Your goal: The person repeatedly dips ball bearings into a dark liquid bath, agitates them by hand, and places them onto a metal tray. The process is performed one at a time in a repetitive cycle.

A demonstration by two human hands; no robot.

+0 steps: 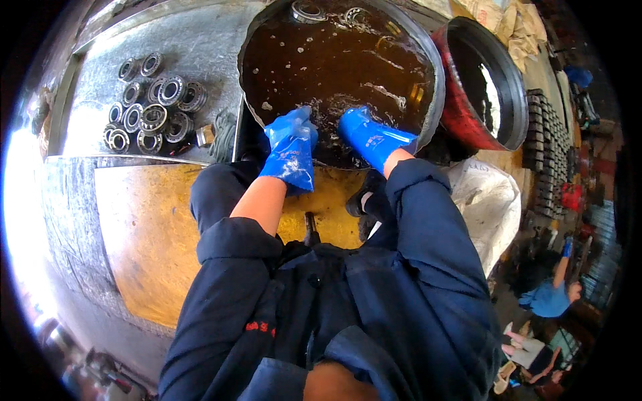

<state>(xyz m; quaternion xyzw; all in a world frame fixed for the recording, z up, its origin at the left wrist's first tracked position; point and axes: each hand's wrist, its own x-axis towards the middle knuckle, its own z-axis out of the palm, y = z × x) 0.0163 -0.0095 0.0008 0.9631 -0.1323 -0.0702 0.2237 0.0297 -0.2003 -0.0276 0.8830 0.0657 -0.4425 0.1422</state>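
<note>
Both my hands wear blue rubber gloves and work at the near side of a large round drum [435,87] of brown, murky liquid [321,67]. My left hand [291,137] is just inside the near rim, its fingers curled closed; whatever they hold, if anything, is hidden. To its right, my right hand [364,130] reaches down into the liquid, which hides its fingers. Ripples and bubbles show on the surface between the gloves. At the drum's far side lie a bearing [309,11] and another metal ring [355,15], partly in the liquid.
On the left, several bearings [154,119] cluster on a metal-topped table [200,40], beside a dark green cloth [223,136]. A red drum [449,87] with dark liquid stands at right, near a white sack [491,200]. Stacked metal parts [543,154] and a person [548,297] are farther right.
</note>
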